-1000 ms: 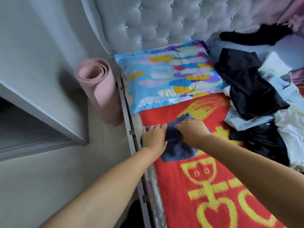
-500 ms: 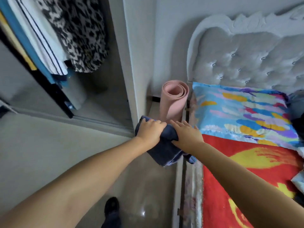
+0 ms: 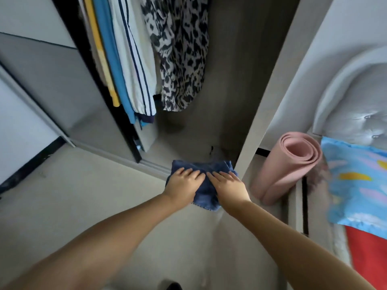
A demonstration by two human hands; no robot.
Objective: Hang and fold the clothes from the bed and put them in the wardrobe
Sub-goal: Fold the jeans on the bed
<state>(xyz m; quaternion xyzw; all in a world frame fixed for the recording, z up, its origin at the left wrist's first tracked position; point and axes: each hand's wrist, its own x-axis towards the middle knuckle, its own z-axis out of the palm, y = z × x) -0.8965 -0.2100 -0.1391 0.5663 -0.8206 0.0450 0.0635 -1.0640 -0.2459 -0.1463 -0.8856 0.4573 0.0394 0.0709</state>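
A folded dark blue cloth (image 3: 206, 166) hangs in the air at the threshold of the open wardrobe (image 3: 262, 101). My left hand (image 3: 183, 184) grips its left side and my right hand (image 3: 227, 185) grips its right side, fingers lying over the top and thumbs hidden beneath. Inside the wardrobe hang a leopard-print garment (image 3: 180, 59), a white garment with navy stripes (image 3: 134, 59) and a blue one (image 3: 106, 49). The wardrobe floor (image 3: 188, 139) lies just beyond the cloth. The pile of clothes on the bed is out of view.
A rolled pink mat (image 3: 289, 164) stands between the wardrobe's side panel and the bed. The colourful pillow (image 3: 356, 181), red bed cover (image 3: 368, 258) and grey tufted headboard (image 3: 356, 97) are at the right. The sliding door (image 3: 52, 80) sits at the left.
I have turned from the bed to the wardrobe. Both hands lifted the blue cloth off the red cover and carried it left to the wardrobe opening.
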